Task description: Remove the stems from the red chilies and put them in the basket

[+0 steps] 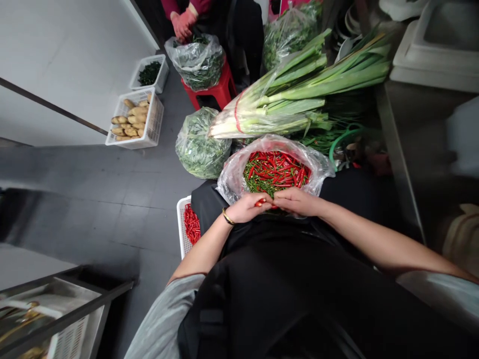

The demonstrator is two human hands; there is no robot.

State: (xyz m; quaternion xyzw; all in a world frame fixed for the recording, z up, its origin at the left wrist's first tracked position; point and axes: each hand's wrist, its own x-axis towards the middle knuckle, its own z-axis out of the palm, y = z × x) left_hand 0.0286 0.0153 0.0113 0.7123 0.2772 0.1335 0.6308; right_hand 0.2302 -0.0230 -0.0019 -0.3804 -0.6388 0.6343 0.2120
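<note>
My left hand (247, 207) is closed around red chili peppers (260, 202), a bit of which shows between the fingers. Its fingertips meet those of my right hand (297, 201), which is pinched shut; what it grips is hidden. Both hands are over the near rim of a clear plastic bag (234, 172) on my lap. The bag stands wide open, filled with red chilies (279, 167) on green stems. To the left of my leg, a white basket (181, 224) on the floor holds loose red chilies (191, 224).
Bundled leeks (269, 107) lie behind the bag, beside bagged greens (204, 144). A red stool (220, 89) carries another greens bag near a co-worker's gloved hands (183, 24). Potatoes fill a white basket (155, 127) at left. A metal edge (402, 164) runs along the right.
</note>
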